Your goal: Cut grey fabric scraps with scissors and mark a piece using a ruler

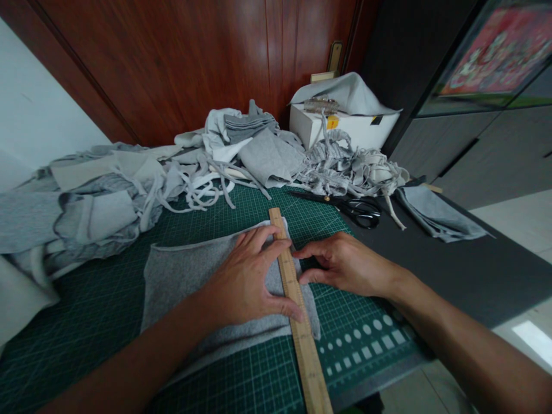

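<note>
Wooden ruler [308, 356] lies across the grey fabric piece [185, 282], close to one of its short edges; its near end runs past the fabric onto the green cutting mat [86, 322]. Most of the fabric is left of the ruler, with a narrow strip showing to the right. The left hand [254, 279] is laid over fabric and ruler, fingers spread apart, thumb and fingertips on the wood. The right hand [345, 264] is just right of the ruler, thumb and index finger apart at the narrow strip; whether they touch the cloth, cannot tell. Black scissors [348, 206] lie right of the ruler's far end. Beyond that end: tangled grey strips [332, 167] and a white box [357, 132] topped with cloth. A heap of grey cloth [99, 213] spreads well left of the ruler. Folded grey cloth [444, 213] lies far right of it, on the dark counter [452, 270].
</note>
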The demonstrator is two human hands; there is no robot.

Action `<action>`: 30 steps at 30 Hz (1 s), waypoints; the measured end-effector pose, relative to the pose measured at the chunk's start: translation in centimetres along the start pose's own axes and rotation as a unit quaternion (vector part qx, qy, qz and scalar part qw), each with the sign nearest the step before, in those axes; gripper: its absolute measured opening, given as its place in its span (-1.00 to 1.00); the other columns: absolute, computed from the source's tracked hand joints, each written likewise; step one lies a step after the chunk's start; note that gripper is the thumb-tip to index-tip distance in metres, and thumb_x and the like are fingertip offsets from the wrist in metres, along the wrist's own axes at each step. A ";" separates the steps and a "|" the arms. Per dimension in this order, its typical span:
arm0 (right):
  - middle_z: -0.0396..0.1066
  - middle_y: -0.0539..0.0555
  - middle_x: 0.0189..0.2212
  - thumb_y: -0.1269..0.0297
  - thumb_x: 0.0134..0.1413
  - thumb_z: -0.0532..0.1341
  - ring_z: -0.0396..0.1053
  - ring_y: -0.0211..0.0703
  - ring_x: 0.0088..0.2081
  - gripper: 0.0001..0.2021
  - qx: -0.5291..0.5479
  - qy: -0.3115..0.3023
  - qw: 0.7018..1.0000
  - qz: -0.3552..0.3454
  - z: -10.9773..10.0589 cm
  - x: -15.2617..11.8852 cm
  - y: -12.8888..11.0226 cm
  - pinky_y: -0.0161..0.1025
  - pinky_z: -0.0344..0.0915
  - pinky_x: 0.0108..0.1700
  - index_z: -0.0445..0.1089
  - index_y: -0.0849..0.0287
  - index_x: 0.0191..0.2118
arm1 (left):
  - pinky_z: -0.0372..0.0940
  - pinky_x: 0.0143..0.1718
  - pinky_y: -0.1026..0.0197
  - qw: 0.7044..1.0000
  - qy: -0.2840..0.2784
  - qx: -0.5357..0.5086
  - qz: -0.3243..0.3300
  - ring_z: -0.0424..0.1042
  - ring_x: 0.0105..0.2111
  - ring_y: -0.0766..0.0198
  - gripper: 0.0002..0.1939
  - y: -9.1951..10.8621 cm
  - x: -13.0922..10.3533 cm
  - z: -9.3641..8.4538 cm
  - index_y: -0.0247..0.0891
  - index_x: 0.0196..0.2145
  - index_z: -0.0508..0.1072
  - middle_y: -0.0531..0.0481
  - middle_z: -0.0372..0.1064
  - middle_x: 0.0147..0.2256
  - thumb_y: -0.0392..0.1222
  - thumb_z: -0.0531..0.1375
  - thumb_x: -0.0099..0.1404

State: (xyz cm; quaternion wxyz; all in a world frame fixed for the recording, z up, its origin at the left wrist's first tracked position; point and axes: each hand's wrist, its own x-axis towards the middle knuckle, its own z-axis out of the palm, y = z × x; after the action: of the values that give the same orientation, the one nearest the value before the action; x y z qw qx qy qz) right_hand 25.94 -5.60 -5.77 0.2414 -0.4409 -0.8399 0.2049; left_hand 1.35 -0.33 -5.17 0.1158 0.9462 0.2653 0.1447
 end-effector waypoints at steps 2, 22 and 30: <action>0.36 -0.11 -0.58 0.12 0.23 0.47 0.29 -0.27 -0.57 -0.60 0.000 -0.001 1.000 0.007 -0.1 0.0 -0.1 -0.28 0.11 -0.42 0.60 0.27 0.06 | 0.19 0.32 -0.25 1.000 0.001 0.001 -0.001 0.26 0.28 -0.25 0.14 0.0 0.0 0.0 -0.25 0.22 0.44 -0.29 0.25 0.25 0.57 0.42 -0.14; 0.27 -0.15 -0.60 -0.12 0.25 0.39 0.22 -0.26 -0.58 -0.44 -0.007 0.001 1.000 0.004 -0.2 -0.2 -0.1 -0.27 0.03 -0.43 0.51 0.28 0.12 | 0.22 0.25 -0.24 1.000 0.000 -0.016 -0.002 0.29 0.22 -0.24 0.05 0.2 0.2 -0.3 -0.21 0.12 0.46 -0.26 0.29 0.20 0.55 0.45 -0.16; 0.48 0.01 -0.52 -0.33 0.26 0.24 0.38 -0.16 -0.51 -0.23 -0.074 -0.016 0.997 -0.004 -0.6 -0.3 -0.3 -0.24 0.06 -0.39 0.45 0.21 0.31 | 0.21 0.25 -0.22 1.000 0.007 -0.027 0.011 0.33 0.17 -0.18 0.02 0.1 0.2 -0.4 -0.21 0.13 0.39 -0.23 0.35 0.15 0.48 0.46 -0.14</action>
State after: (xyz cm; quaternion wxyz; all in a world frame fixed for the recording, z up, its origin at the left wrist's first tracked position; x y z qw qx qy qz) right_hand 26.29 -5.94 -5.21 0.1947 -0.4512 -0.8582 0.1481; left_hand 1.39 -0.29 -4.70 0.1379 0.9446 0.2516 0.1598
